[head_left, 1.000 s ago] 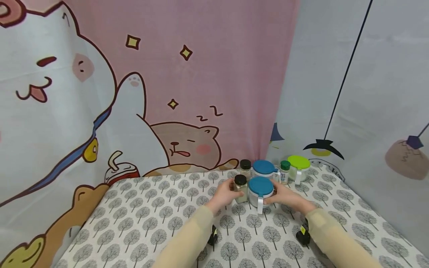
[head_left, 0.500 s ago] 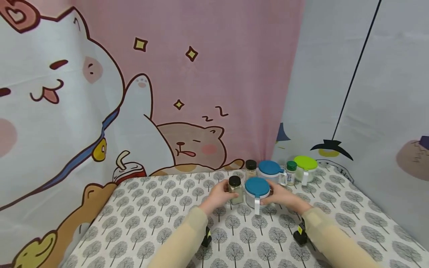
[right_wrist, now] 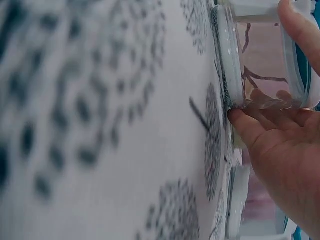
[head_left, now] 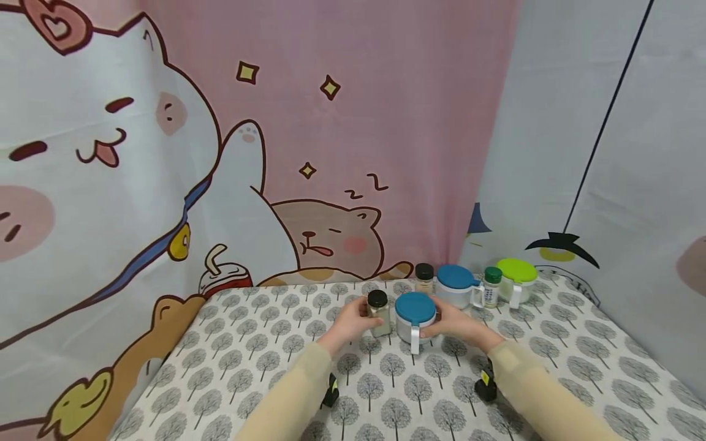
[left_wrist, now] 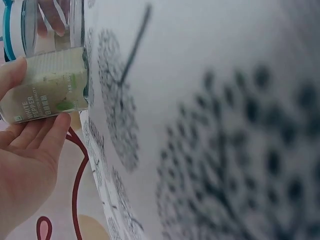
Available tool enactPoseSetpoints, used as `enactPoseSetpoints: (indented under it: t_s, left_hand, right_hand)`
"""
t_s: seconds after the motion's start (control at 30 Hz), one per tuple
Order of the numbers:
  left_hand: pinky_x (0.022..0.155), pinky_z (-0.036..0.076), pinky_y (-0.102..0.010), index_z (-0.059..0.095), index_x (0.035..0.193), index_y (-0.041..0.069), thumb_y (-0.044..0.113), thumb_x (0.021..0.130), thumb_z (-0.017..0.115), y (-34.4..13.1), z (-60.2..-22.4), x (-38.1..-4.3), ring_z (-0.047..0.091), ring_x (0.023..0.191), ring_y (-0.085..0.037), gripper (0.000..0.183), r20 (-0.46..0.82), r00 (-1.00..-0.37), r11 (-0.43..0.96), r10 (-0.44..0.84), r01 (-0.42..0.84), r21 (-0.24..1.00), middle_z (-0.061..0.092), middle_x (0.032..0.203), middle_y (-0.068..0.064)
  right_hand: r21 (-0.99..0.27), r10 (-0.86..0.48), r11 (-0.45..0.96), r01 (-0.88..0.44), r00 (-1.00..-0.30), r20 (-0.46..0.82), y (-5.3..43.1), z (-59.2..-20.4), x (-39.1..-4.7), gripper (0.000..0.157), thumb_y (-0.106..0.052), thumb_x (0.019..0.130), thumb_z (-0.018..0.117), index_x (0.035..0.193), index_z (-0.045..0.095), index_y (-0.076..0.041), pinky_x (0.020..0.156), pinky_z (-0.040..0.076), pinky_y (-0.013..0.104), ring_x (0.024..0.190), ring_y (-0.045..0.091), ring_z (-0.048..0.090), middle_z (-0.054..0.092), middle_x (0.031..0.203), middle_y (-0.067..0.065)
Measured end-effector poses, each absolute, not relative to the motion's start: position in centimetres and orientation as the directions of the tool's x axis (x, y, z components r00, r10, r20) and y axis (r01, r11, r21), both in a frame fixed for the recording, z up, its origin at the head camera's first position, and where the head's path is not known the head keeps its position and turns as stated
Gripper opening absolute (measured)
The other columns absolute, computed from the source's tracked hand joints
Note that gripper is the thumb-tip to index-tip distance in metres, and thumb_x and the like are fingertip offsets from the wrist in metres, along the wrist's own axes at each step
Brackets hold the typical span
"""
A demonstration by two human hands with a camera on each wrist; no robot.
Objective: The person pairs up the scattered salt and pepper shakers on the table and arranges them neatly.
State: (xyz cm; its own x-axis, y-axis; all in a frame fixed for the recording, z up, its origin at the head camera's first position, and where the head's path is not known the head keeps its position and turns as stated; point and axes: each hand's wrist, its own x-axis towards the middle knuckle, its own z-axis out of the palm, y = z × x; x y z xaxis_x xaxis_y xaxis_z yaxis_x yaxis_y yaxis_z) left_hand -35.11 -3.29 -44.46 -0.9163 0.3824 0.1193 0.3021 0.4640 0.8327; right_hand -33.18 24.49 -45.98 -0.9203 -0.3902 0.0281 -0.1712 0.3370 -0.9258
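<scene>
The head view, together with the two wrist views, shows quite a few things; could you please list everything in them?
White pepper jar: 1, black cap, pale contents, in the left hand
Front blue-lidded jar: 1, clear and white, in the right hand
Rear blue-lidded jar: 1, clear and white, far row
Black-capped bottle: 1, far row, leftmost
Green-capped bottle: 1, far row, beside the lime lid
Lime-lidded jar: 1, white handle, far row, rightmost
Tablecloth: 1, white with grey trees, under the jars
Backdrop: sheet count unclear, pink and pale grey, cartoon-printed, behind
Wrist devices: 2, black with yellow, at the wrists
Sleeves: 2, cream, foreground
Left hand: 1, at the pepper jar
Right hand: 1, at the front blue-lidded jar
</scene>
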Motion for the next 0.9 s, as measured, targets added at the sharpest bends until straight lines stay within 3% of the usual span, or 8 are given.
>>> enactPoseSetpoints:
  t_s: [0.3, 0.53, 0.77, 0.9]
  left_hand:
    - [0.078, 0.052, -0.035, 0.062, 0.114, 0.01, 0.018, 0.084, 0.077, -5.0, -45.1, -35.5, 0.061, 0.097, -0.02, 0.034, 0.152, -0.911, 0.432, 0.383, 0.322, 0.843, 0.065, 0.1, -0.003]
    - [0.081, 0.053, -0.037, 0.061, 0.123, 0.008, 0.019, 0.084, 0.077, -6.2, -45.0, -35.4, 0.062, 0.1, -0.022, 0.045, 0.145, -0.925, 0.447, 0.351, 0.302, 0.842, 0.066, 0.106, -0.005]
    - [0.078, 0.052, -0.037, 0.061, 0.114, 0.007, 0.021, 0.084, 0.077, -7.9, -45.0, -35.4, 0.06, 0.094, -0.02, 0.037, 0.127, -0.937, 0.472, 0.327, 0.278, 0.837, 0.064, 0.101, -0.005]
    - [0.08, 0.052, -0.037, 0.06, 0.118, 0.005, 0.022, 0.084, 0.077, -9.1, -45.1, -35.7, 0.06, 0.097, -0.021, 0.041, 0.137, -0.936, 0.472, 0.325, 0.286, 0.834, 0.064, 0.104, -0.006]
  right_hand:
    - [-0.928, -0.396, 0.336, -0.16, -0.918, 0.014, 22.7, -46.0, -33.9, 0.105, -0.016, 0.077, 0.084, 0.153, 0.013, 0.003, 0.101, 0.04, 0.053, 0.129, 0.042, 0.042, 0.04, 0.144, 0.027]
    - [-0.906, -0.402, 0.386, -0.175, -0.915, 0.006, 21.3, -45.9, -34.3, 0.107, -0.024, 0.078, 0.083, 0.154, 0.011, 0.0, 0.099, 0.044, 0.051, 0.125, 0.037, 0.047, 0.041, 0.144, 0.025]
    - [-0.915, -0.421, 0.361, -0.183, -0.907, 0.015, 19.3, -46.0, -34.8, 0.106, -0.021, 0.078, 0.083, 0.153, 0.012, 0.002, 0.097, 0.045, 0.05, 0.12, 0.037, 0.053, 0.045, 0.14, 0.025]
    - [-0.911, -0.422, 0.366, -0.188, -0.906, 0.017, 18.5, -46.1, -35.2, 0.105, -0.021, 0.078, 0.084, 0.153, 0.013, 0.0, 0.098, 0.045, 0.05, 0.122, 0.035, 0.051, 0.045, 0.141, 0.023]
